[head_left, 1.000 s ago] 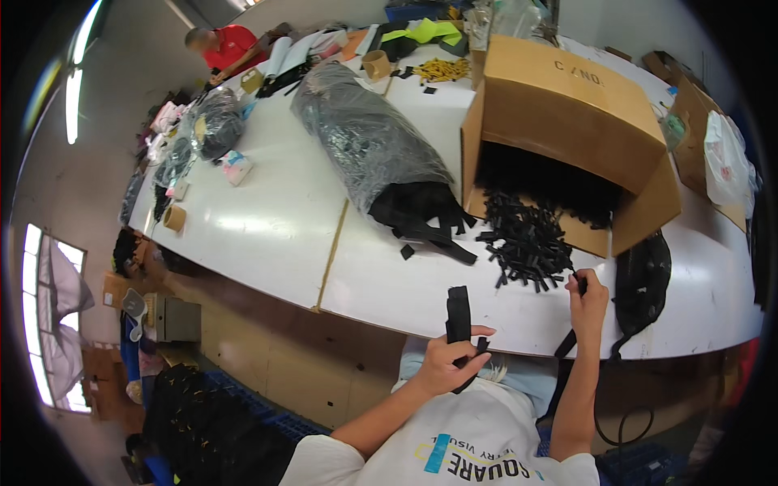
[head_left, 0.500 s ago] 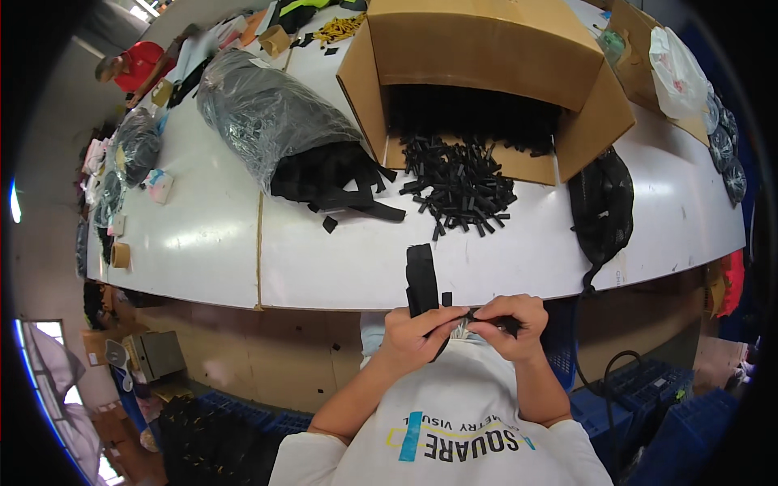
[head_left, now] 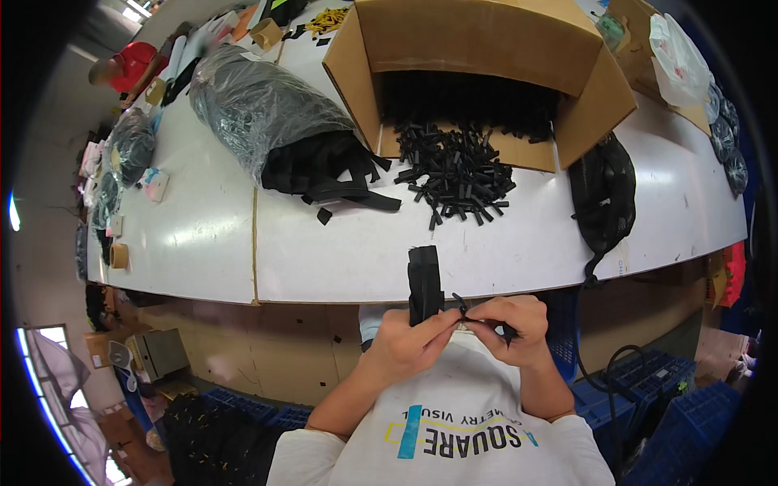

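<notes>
In front of my chest, my left hand (head_left: 412, 342) is closed round a flat black fabric strip (head_left: 424, 283), whose end stands up past the table's front edge. Its thumb and finger reach toward a small black piece (head_left: 462, 308) with a narrow end pointing up. My right hand (head_left: 517, 326) pinches that piece, and more black material (head_left: 509, 332) shows under its fingers. The fingertips of both hands almost meet there; how the pieces join is too small to tell. Beyond the hands lies a heap of small black pieces (head_left: 458, 174), spilling from an open cardboard box (head_left: 478, 44).
A clear plastic bag (head_left: 263, 101) with black strips (head_left: 320, 170) spilling out lies left of the box. A black mesh bag (head_left: 604, 202) hangs near the table's (head_left: 340, 263) right front. Blue crates (head_left: 648, 381) stand below. A person in red (head_left: 134, 69) is at far left.
My fingertips have shifted slightly, and the small black piece between them now points upward. The strip in my left hand stays upright. The view has tilted a little.
</notes>
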`<state>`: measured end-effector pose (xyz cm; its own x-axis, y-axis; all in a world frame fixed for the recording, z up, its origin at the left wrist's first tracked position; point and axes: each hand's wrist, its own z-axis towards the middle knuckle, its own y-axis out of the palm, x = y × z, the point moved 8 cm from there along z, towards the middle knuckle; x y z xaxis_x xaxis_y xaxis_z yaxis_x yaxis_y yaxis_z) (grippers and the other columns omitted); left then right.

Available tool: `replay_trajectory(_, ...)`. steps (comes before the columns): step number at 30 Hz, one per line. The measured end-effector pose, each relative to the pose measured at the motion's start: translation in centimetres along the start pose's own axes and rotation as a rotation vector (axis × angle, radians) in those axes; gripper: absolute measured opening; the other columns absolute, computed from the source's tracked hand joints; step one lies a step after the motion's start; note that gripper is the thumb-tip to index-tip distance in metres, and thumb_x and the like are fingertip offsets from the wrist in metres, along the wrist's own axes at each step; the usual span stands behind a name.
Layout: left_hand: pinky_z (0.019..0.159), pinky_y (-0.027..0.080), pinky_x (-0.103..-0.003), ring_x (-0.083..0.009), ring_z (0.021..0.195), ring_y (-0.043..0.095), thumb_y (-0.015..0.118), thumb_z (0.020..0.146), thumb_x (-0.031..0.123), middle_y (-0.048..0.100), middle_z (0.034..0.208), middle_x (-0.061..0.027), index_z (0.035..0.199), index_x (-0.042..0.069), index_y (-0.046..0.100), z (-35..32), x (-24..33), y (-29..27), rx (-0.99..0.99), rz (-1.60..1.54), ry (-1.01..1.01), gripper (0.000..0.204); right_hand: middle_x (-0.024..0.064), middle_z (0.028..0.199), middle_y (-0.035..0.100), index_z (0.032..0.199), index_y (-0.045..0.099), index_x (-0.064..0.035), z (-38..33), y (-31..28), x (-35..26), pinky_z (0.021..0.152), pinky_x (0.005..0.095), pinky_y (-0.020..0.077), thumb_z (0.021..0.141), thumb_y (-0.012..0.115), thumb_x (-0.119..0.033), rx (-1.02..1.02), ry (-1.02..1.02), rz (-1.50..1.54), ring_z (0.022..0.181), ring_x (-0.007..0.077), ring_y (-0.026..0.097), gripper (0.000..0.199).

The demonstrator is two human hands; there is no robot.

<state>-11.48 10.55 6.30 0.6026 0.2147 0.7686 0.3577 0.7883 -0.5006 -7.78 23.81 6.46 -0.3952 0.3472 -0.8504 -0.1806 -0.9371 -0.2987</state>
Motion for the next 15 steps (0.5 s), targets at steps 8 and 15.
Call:
replay_trajectory(8, 0.046, 0.045, -0.025, -0.0187, 0.050, 0.060, 0.070, 0.066, -0.005, 0.063, 0.064, -0.0074, 0.085, 0.002, 0.067, -0.1, 0.1, 0.2, -0.016, 0.043, 0.024, 0.021, 0.0076, 0.067, 0.065, 0.081, 0.065, -0.0003, -0.1, 0.1, -0.5, 0.047, 0.0213, 0.0468, 0.065, 0.069, 0.008, -0.012, 0.024, -0.099, 0.051, 0.0149, 0.062, 0.018)
replay_trajectory(15, 0.047, 0.046, -0.024, -0.0180, 0.050, 0.060, 0.072, 0.066, -0.002, 0.063, 0.065, -0.0082, 0.088, 0.001, 0.067, -0.4, -0.3, 0.6, 0.030, -0.001, 0.048, 0.022, 0.0092, 0.075, 0.064, 0.087, 0.064, -0.0011, 0.0, 0.2, -2.0, 0.047, 0.0265, 0.0454, 0.062, 0.068, 0.010, 0.007, -0.075, -0.204, 0.057, 0.0202, 0.062, 0.027)
